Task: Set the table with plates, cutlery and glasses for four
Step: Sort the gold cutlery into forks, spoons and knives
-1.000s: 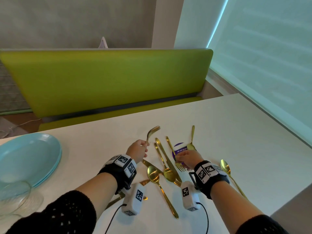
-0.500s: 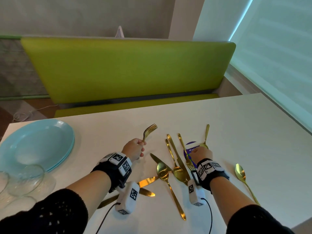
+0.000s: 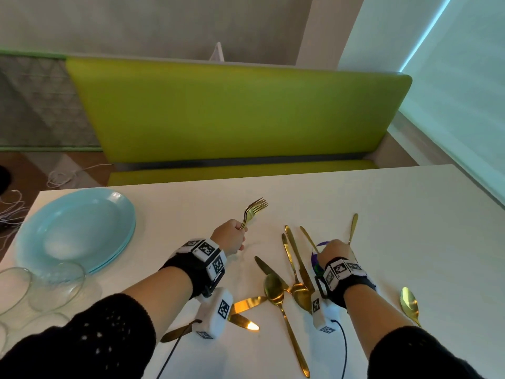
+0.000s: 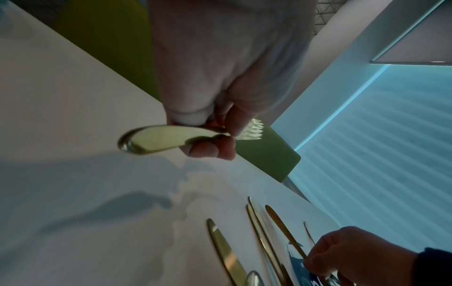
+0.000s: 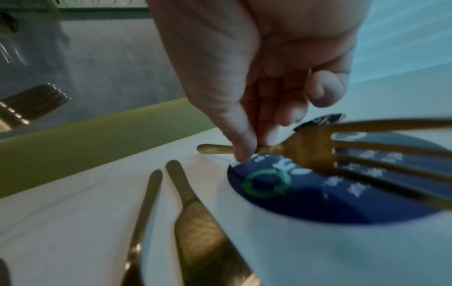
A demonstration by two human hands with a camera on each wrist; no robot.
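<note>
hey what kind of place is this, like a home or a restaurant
Probably a café or restaurant booth, though a home dining nook is possible: a long green padded bench behind a white table, with stacked blue plates and gold cutlery.

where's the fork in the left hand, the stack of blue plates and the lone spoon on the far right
fork (image 3: 255,207), head view, on its tines
blue plates (image 3: 73,231), head view, on the top plate's bare middle
spoon (image 3: 409,303), head view, on its bowl
</note>
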